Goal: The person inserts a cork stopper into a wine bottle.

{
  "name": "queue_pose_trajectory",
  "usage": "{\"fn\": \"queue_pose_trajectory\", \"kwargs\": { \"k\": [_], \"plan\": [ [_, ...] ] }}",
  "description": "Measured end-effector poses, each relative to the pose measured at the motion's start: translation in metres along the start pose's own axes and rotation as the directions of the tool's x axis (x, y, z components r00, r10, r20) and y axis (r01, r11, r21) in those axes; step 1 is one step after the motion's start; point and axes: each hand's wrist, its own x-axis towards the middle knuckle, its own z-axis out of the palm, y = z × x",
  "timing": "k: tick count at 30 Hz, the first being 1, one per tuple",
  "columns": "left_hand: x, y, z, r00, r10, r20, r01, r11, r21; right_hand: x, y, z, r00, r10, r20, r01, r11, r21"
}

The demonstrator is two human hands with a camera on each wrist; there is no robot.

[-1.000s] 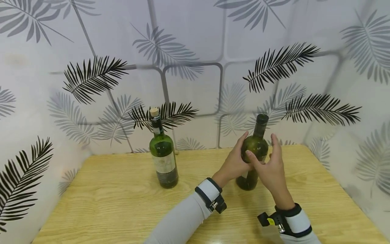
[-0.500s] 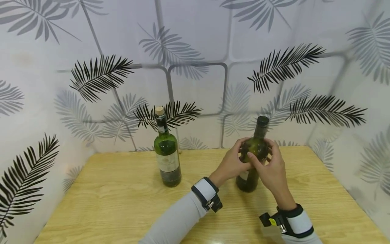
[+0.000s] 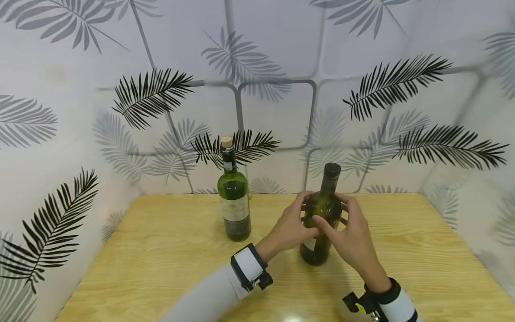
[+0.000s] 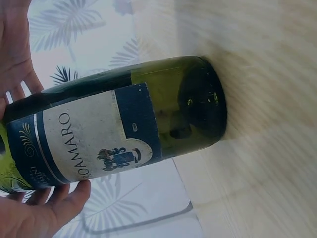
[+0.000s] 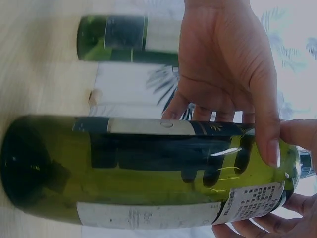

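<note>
Gripping the dark green wine bottle [image 3: 324,205] with my left hand [image 3: 289,226] and right hand [image 3: 355,237], both spread a second ago, I've drawn it closer, right of the corked wine bottle [image 3: 234,201]; my hold seems secure

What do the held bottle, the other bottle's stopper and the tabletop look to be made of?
Held bottle: glossy green glass, by its see-through body and bright reflections.
Stopper: probably cork, matte, by its pale tan colour.
Tabletop: wood or wood-look laminate, slightly glossy; grain lines and a glare spot show, but leave which open.
</note>
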Motion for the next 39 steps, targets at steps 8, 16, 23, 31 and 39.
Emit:
{"fn": "queue_pose_trajectory", "kwargs": {
  "k": [8,16,23,31,39],
  "plan": [
    [-0.045,0.006,-0.024,0.999,-0.024,-0.030,0.025,0.999,0.036,-0.018,-0.024,0.019,0.996,-0.085,0.037,0.085,0.996,0.000],
    [-0.083,0.015,-0.038,0.997,-0.058,-0.047,0.060,0.997,0.050,-0.038,-0.044,0.031,0.989,-0.120,0.082,0.117,0.993,0.034],
    [-0.109,0.021,-0.043,0.996,-0.055,-0.075,0.060,0.995,0.077,-0.050,-0.059,0.034,0.986,-0.134,0.096,0.131,0.991,0.029],
    [-0.124,0.023,-0.044,0.994,-0.063,-0.085,0.070,0.995,0.074,-0.060,-0.069,0.037,0.976,-0.203,0.076,0.205,0.979,-0.010],
    [-0.129,0.024,-0.046,0.995,-0.052,-0.087,0.059,0.995,0.082,-0.063,-0.073,0.040,0.968,-0.245,0.055,0.246,0.969,-0.008]
  ]
}}
